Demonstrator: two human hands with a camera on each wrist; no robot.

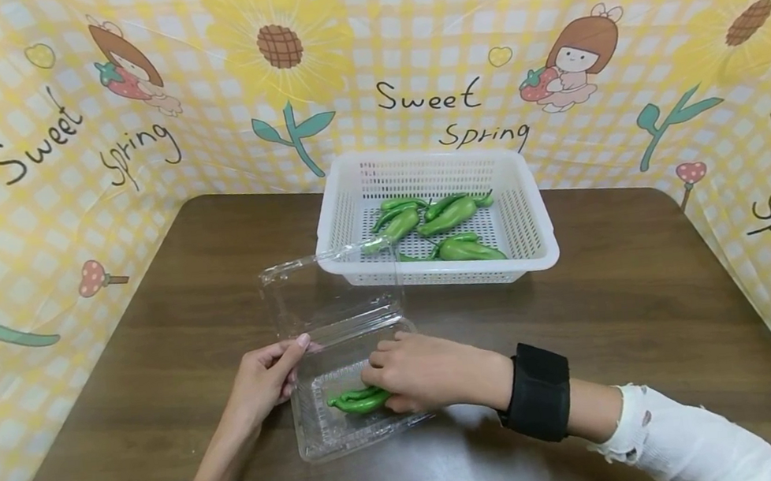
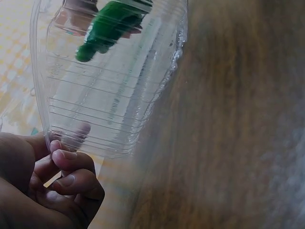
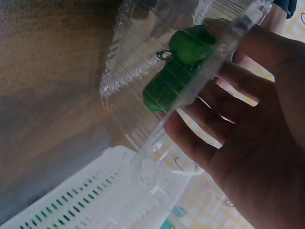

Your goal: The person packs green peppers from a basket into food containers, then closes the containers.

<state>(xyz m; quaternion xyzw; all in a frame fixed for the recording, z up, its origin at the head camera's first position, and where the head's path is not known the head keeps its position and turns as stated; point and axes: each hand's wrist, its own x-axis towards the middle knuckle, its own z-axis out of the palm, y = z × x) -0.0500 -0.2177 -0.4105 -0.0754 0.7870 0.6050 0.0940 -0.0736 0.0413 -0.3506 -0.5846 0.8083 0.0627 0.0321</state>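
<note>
A clear plastic clamshell box (image 1: 351, 443) sits on the table with its lid (image 1: 334, 290) raised at the back. My left hand (image 1: 265, 377) pinches the box's left rim between thumb and fingers, as the left wrist view also shows. Reaching in over the right side, my right hand (image 1: 418, 372) has its fingers bent around the right end of green peppers (image 1: 357, 402) inside the box. In the right wrist view, through the clear wall, thick green pepper ends (image 3: 164, 90) show at the fingers. The right hand hides part of the peppers in the head view.
Behind the box stands a white perforated basket (image 1: 543, 246) with several green peppers (image 1: 454, 215) in it. The raised lid overlaps the basket's front left corner in the head view. A brown wooden table (image 1: 622, 309) is bordered by a yellow checked cloth (image 1: 404, 24).
</note>
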